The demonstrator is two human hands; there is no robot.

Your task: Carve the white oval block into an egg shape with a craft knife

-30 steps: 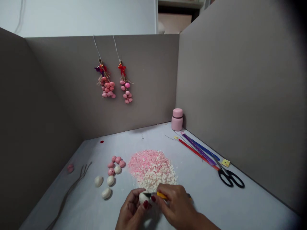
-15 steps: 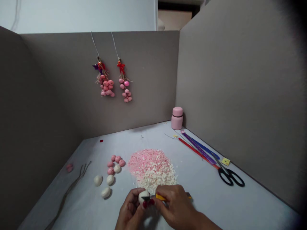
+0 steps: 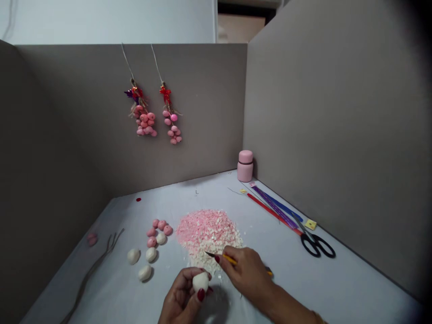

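White and a bit lumpy, a ball (image 3: 200, 283) was pinched between the thumb and fingers of the left hand (image 3: 182, 297), right at the near middle of the bench (image 3: 270, 229). A yellow-handled knife (image 3: 230, 259) was gripped in the right hand (image 3: 245, 267), fingers closed round it, blade pointed left and clear of the ball. Whether the heap of pink and white chips (image 3: 209, 234) behind was touched by the tip couldn't really be told. Off to the left, four more white balls (image 3: 133, 256) were laid out, one snugged up near five pink balls (image 3: 162, 225), with some brownish strands (image 3: 88, 275) stretched out further left. Over on the right, black-handled scissors (image 3: 315, 238) were set by the near ends of some coloured strips (image 3: 275, 208). A pink jar (image 3: 245, 166) was parked in the far right corner, and two pink bunches (image 3: 146, 121) were hung on the far wall (image 3: 209, 112).
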